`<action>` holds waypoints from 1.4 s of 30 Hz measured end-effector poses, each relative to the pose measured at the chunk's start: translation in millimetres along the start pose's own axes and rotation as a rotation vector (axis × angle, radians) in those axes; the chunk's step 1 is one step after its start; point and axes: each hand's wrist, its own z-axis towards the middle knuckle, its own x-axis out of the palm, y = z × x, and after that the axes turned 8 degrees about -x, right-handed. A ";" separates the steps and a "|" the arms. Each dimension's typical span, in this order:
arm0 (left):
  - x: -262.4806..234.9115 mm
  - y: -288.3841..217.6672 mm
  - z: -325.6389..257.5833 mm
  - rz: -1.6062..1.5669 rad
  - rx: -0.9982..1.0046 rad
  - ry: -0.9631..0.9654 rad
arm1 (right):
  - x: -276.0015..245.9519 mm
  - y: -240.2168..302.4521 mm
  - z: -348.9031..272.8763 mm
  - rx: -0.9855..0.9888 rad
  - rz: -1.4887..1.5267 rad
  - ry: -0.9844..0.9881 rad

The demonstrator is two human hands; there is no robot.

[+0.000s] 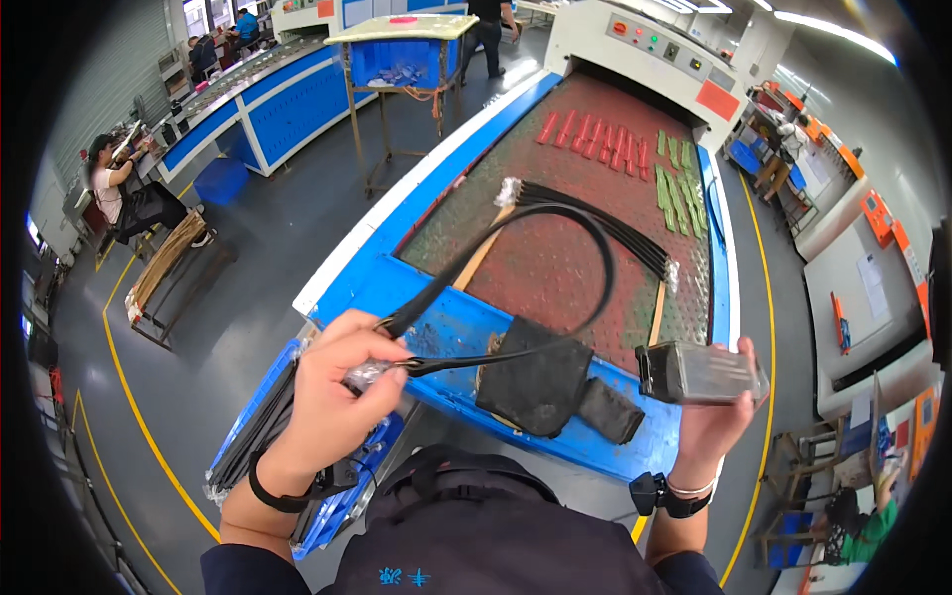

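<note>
My left hand (pixel 342 387) is closed on the two ends of a black strap (pixel 607 278), with clear plastic wrap at one end. The strap bows out in a wide loop over the machine bed. My right hand (pixel 714 426) grips a small clear box (pixel 709 373) with a dark end, apart from the strap. Between my hands, a black pad (pixel 531 382) and a smaller black block (pixel 610 410) lie on the blue front ledge (pixel 436 342). Beyond them, several black straps (pixel 595 226) lie side by side across two wooden sticks (pixel 484 253), their ends wrapped in clear plastic.
Red strips (pixel 600 141) and green strips (pixel 679 193) lie on the machine bed (pixel 565 297), before the white machine housing (pixel 635 59). A blue crate (pixel 362 496) of black straps stands at lower left. Other people work farther off on both sides.
</note>
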 end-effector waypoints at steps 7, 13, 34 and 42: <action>31.5 -30.4 8.3 0.091 0.241 0.244 | 50.0 11.1 -21.1 -0.125 -0.306 0.084; 35.6 -37.9 6.0 0.073 0.282 0.303 | 59.5 6.8 -29.5 -0.097 -0.404 0.093; 35.2 -37.8 3.0 0.078 0.282 0.342 | 61.1 5.7 -29.4 -0.090 -0.473 0.088; 35.8 -37.5 1.9 0.069 0.253 0.354 | 64.5 6.8 -31.2 -0.118 -0.516 0.075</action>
